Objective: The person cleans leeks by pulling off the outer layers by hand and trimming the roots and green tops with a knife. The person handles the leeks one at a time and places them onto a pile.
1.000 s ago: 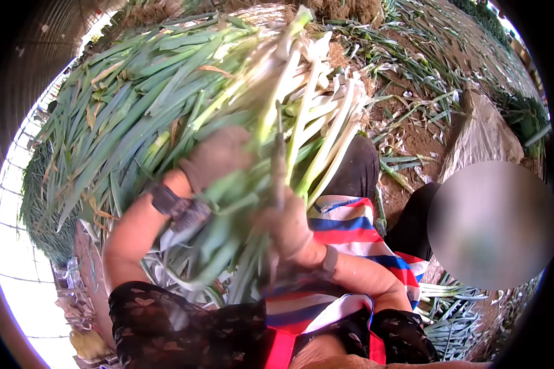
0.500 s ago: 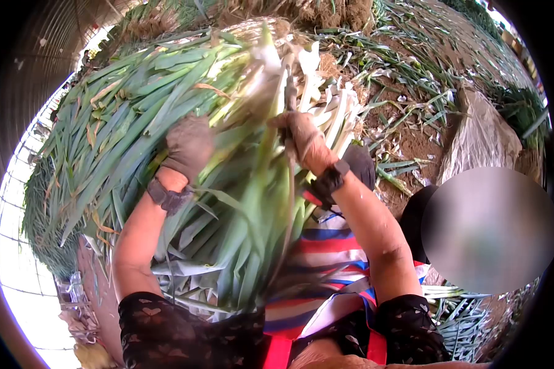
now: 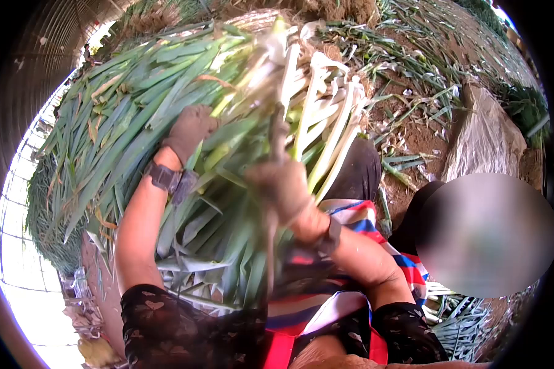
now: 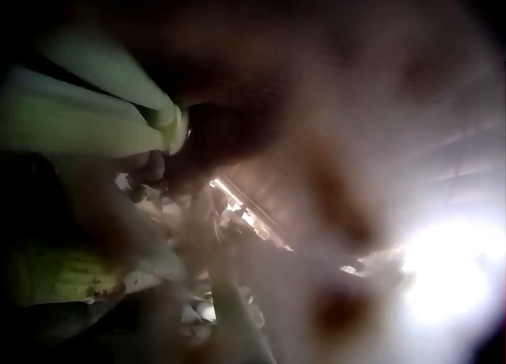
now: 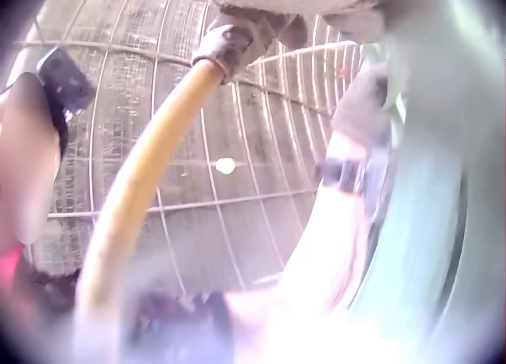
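Note:
Long green-leaved onions (image 3: 114, 117) lie in a big heap, their white ends pointing up and right. My gloved left hand (image 3: 191, 130) grips leaves at the heap's near side; its fingertips are partly hidden. Blurred by motion, my gloved right hand (image 3: 283, 187) holds a thin dark tool (image 3: 278, 135) over the stalks, right of my left hand. A hose hangs below that hand; in the right wrist view the hose (image 5: 150, 154) is yellow and leaves the fingers (image 5: 229, 44). Pale green stalks (image 4: 87, 119) show at the left wrist view's left.
Onion scraps and peelings (image 3: 412, 67) litter the brown ground at the right, beside a pale plastic sheet (image 3: 483, 135). A striped cloth (image 3: 357, 215) covers the lap, next to a dark knee (image 3: 357, 172). More onions (image 3: 461, 329) lie at lower right.
My right hand went forward along the stalks with the tool, then came back toward the body. My left hand has shifted up and left from its place a second ago.

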Available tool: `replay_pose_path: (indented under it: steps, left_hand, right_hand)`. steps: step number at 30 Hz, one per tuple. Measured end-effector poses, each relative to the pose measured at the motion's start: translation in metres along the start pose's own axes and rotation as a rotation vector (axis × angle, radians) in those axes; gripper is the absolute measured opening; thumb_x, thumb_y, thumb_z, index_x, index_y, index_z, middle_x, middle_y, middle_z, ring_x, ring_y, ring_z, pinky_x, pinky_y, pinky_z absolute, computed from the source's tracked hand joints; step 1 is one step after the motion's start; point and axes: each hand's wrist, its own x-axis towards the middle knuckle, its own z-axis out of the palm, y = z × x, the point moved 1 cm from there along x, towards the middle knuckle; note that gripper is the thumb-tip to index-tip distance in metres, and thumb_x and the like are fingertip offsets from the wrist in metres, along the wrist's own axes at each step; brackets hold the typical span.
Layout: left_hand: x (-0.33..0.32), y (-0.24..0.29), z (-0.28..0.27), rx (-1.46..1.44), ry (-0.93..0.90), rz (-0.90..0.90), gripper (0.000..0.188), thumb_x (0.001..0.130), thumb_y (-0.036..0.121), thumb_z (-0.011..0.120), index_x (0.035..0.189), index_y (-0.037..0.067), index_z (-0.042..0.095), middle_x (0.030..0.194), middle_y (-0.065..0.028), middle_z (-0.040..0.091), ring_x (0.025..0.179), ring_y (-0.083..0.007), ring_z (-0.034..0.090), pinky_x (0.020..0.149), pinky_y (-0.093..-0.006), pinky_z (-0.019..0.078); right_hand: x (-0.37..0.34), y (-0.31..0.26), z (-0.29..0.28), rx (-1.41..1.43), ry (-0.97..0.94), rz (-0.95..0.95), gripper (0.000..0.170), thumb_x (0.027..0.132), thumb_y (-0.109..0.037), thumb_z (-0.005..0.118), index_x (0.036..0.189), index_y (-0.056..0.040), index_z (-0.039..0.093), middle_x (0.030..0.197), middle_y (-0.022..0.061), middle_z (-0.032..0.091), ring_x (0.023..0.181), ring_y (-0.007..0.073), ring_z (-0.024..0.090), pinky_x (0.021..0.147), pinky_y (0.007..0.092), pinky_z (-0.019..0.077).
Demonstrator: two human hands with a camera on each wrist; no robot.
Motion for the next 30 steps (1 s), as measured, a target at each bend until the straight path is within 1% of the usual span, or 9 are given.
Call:
replay_pose_path:
  steps: [1, 2, 6, 7, 10, 15, 21, 27, 30]
  left_hand:
    - [0.002, 0.003, -0.005, -0.164, -0.061, 0.02, 0.022, 0.085, 0.019, 0.059, 0.085, -0.002, 0.065, 0.069, -0.0075, 0.057, 0.066, -0.0187, 0.058, 0.063, -0.0302, 0.0476]
    - [-0.001, 0.006, -0.006, -0.329, -0.122, 0.041, 0.024, 0.086, 0.02, 0.058, 0.082, -0.003, 0.064, 0.068, -0.0057, 0.055, 0.065, -0.0164, 0.056, 0.061, -0.0281, 0.0467]
    - [-0.026, 0.041, -0.001, -0.543, -0.163, -0.256, 0.023, 0.087, 0.016, 0.054, 0.076, -0.001, 0.063, 0.07, -0.0091, 0.058, 0.064, -0.0182, 0.058, 0.058, -0.0309, 0.0474]
    - [-0.03, 0.051, -0.001, -0.46, -0.168, -0.324, 0.019, 0.088, 0.014, 0.054, 0.078, 0.001, 0.063, 0.077, -0.0126, 0.062, 0.072, -0.0213, 0.061, 0.067, -0.0337, 0.0506]
    - [-0.048, 0.044, 0.0, 0.444, -0.088, 0.343, 0.015, 0.089, 0.013, 0.055, 0.087, 0.003, 0.066, 0.093, -0.0164, 0.064, 0.09, -0.0288, 0.062, 0.081, -0.0378, 0.0502]
    - [-0.083, 0.049, 0.014, 0.733, -0.085, 0.359, 0.021, 0.097, 0.014, 0.048, 0.109, 0.002, 0.06, 0.106, -0.0155, 0.061, 0.1, -0.0309, 0.057, 0.091, -0.0393, 0.0458]
    - [-0.103, 0.049, 0.047, -0.705, -0.013, -0.108, 0.027, 0.103, 0.021, 0.047, 0.113, 0.002, 0.064, 0.102, -0.0055, 0.065, 0.091, -0.0164, 0.059, 0.081, -0.0323, 0.0474]
    - [-0.109, 0.087, 0.052, -0.584, -0.038, -0.187, 0.025, 0.093, 0.026, 0.052, 0.092, 0.003, 0.061, 0.074, -0.0029, 0.058, 0.06, -0.0112, 0.051, 0.053, -0.0258, 0.0387]
    - [-0.114, 0.076, 0.055, -0.642, -0.105, -0.338, 0.023, 0.09, 0.026, 0.054, 0.09, 0.004, 0.061, 0.072, -0.0038, 0.057, 0.058, -0.0116, 0.051, 0.053, -0.0261, 0.0397]
  right_hand:
    - [-0.022, -0.015, 0.011, -0.24, -0.059, -0.139, 0.026, 0.075, -0.003, 0.069, 0.1, -0.0065, 0.071, 0.084, 0.0085, 0.066, 0.077, 0.0163, 0.064, 0.072, 0.0298, 0.0541]
    - [-0.037, -0.019, 0.034, 0.338, 0.078, 0.185, 0.032, 0.073, -0.003, 0.07, 0.105, -0.0062, 0.071, 0.087, 0.0101, 0.067, 0.081, 0.0172, 0.065, 0.076, 0.0297, 0.0544]
    - [-0.065, -0.031, 0.062, 0.11, 0.003, 0.239, 0.039, 0.073, -0.003, 0.074, 0.111, 0.003, 0.066, 0.091, 0.0097, 0.067, 0.08, 0.0174, 0.063, 0.075, 0.0287, 0.053]
    - [-0.069, -0.032, 0.064, 0.137, 0.005, 0.284, 0.039, 0.074, -0.004, 0.075, 0.111, 0.0041, 0.065, 0.09, 0.0092, 0.067, 0.079, 0.0175, 0.062, 0.074, 0.0288, 0.0526]
    - [-0.071, -0.031, 0.072, 0.233, 0.027, 0.424, 0.035, 0.075, -0.006, 0.076, 0.106, 0.0048, 0.065, 0.085, 0.008, 0.067, 0.075, 0.0167, 0.06, 0.069, 0.0294, 0.051]
    - [-0.041, -0.019, 0.072, 0.441, 0.096, 0.428, 0.021, 0.081, -0.005, 0.072, 0.098, 0.0047, 0.064, 0.079, 0.0078, 0.066, 0.071, 0.0171, 0.061, 0.064, 0.03, 0.0504]
    - [-0.004, -0.04, 0.044, 0.563, 0.152, 0.432, 0.013, 0.085, -0.003, 0.067, 0.095, 0.0043, 0.068, 0.08, 0.0108, 0.068, 0.066, 0.0192, 0.063, 0.062, 0.0312, 0.0521]
    - [0.039, -0.041, 0.011, -0.169, -0.009, 0.235, 0.019, 0.087, -0.004, 0.066, 0.103, 0.0006, 0.075, 0.087, 0.0092, 0.071, 0.066, 0.0164, 0.063, 0.063, 0.0307, 0.0529]
    - [0.066, 0.004, -0.001, -0.463, 0.051, -0.256, 0.024, 0.085, 0.0, 0.063, 0.105, -0.0034, 0.075, 0.086, 0.0094, 0.071, 0.066, 0.0156, 0.065, 0.062, 0.0296, 0.0539]
